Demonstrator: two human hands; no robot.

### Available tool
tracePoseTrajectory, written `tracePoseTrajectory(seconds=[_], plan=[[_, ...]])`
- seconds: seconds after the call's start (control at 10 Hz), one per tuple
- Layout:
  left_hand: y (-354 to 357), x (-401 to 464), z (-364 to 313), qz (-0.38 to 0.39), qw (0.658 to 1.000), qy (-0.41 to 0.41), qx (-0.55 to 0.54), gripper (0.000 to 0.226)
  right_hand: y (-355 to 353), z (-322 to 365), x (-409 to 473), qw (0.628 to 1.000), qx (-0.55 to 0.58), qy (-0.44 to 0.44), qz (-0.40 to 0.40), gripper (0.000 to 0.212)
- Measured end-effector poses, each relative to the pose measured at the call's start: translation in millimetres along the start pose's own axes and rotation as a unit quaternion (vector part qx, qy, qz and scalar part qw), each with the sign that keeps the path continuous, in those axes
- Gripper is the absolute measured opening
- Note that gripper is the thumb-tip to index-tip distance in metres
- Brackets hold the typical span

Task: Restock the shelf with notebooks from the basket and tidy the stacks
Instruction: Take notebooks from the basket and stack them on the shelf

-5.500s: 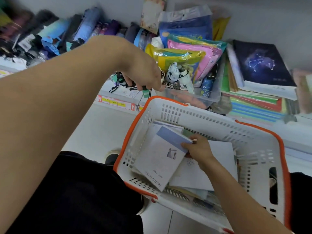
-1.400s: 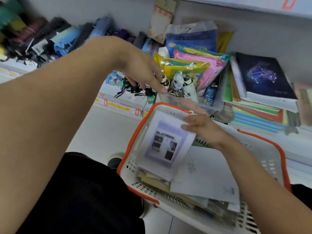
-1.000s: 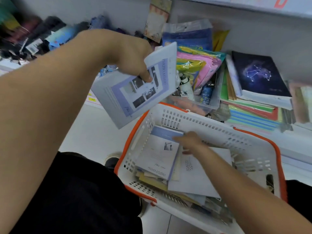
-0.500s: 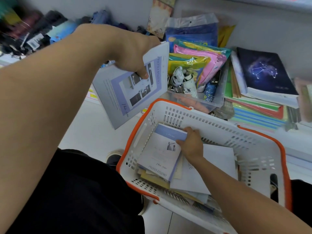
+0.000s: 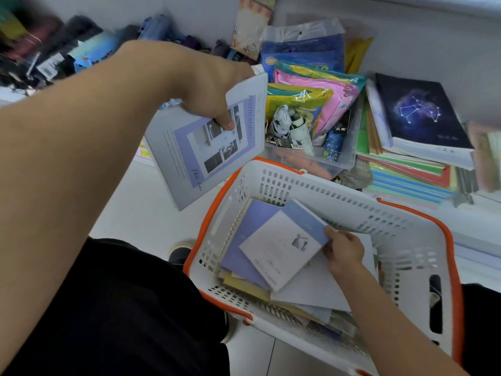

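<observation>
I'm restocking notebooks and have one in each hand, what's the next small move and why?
Probably lift the white-and-lavender notebook out of the basket and add it to the photo-cover notebook in your left hand. Your right hand already pinches its edge, tilted above the others.

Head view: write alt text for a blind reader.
The left hand holds a grey-and-lilac photo-print notebook above the floor, while the right hand grips a white-and-lilac notebook in a white, orange-rimmed plastic basket before a cluttered shelf.
</observation>
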State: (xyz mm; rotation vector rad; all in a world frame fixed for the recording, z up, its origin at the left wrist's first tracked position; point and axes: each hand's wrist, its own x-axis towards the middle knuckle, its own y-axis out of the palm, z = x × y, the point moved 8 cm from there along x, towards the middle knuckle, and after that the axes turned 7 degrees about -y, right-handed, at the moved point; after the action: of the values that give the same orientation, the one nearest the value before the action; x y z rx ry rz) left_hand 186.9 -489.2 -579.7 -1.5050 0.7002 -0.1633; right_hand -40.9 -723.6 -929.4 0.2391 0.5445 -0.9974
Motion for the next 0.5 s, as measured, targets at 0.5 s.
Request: tracePoseTrajectory(seconds=[0.5], plan=[[-23.9, -4.2, 3.4, -0.096, 0.977, 0.034, -0.186, 0.029, 86.6, 235.2, -120.2, 0.899, 0.114, -0.227, 0.357, 0.038]])
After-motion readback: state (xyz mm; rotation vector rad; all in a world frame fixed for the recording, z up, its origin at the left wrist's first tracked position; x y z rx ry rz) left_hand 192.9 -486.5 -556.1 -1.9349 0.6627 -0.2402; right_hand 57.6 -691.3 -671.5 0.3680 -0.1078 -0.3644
